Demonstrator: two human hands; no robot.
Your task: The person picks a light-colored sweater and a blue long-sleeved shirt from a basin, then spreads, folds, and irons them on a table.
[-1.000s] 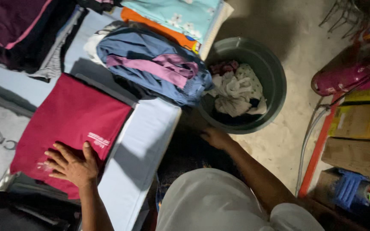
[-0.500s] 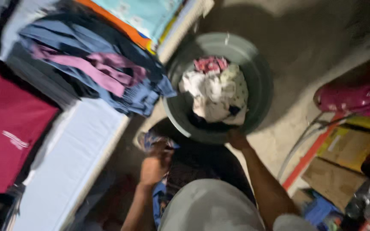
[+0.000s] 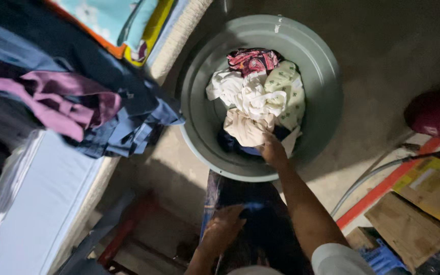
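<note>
A round grey-green tub (image 3: 322,61) stands on the floor and holds a heap of crumpled clothes: white pieces (image 3: 248,91), a red patterned one (image 3: 253,60), a pale green printed one (image 3: 287,84) and a beige cloth (image 3: 243,127). My right hand (image 3: 272,151) reaches into the tub. Its fingers are buried at the lower edge of the beige cloth, so its grip is hidden. My left hand (image 3: 223,227), blurred, is closed on a dark garment (image 3: 260,203) that lies below the tub's near rim, over my lap.
A bed with a pale sheet (image 3: 42,198) runs along the left, with blue, purple and dark clothes (image 3: 77,97) piled on it. Cardboard boxes (image 3: 418,209) and an orange bar (image 3: 383,188) lie at the right, beside a dark red object (image 3: 436,114).
My left hand left the maroon shirt on the bed and came down onto the dark garment. My right hand went from the tub's rim into the clothes. The view swung toward the tub.
</note>
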